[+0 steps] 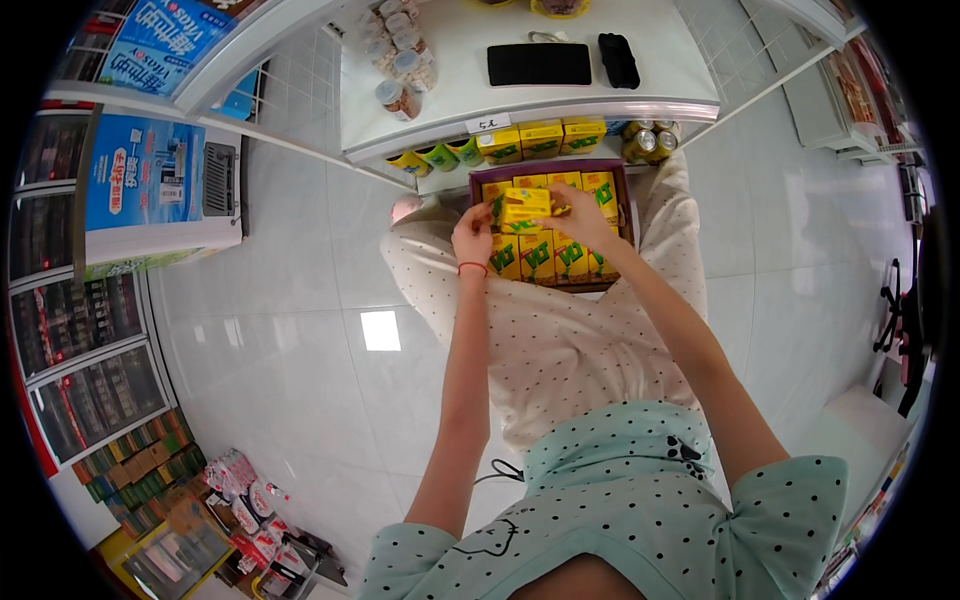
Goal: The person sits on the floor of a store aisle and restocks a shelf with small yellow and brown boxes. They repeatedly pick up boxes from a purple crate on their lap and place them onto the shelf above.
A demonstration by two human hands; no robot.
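A yellow drink carton is held above an open purple-edged cardboard case on the floor between my knees. My left hand has its fingers closed at the carton's left side, with a red cord round the wrist. From the right, my right hand curls its fingers against the carton's other end; its fingertips are partly hidden. Inside the case, several matching yellow cartons with green and red print stand packed in rows beneath my hands.
Just beyond the case is a white shelf unit, its low shelf holding yellow packs, green-topped containers and cans. Above sit snack jars, a black flat device and a black case. A blue-and-white carton stands left.
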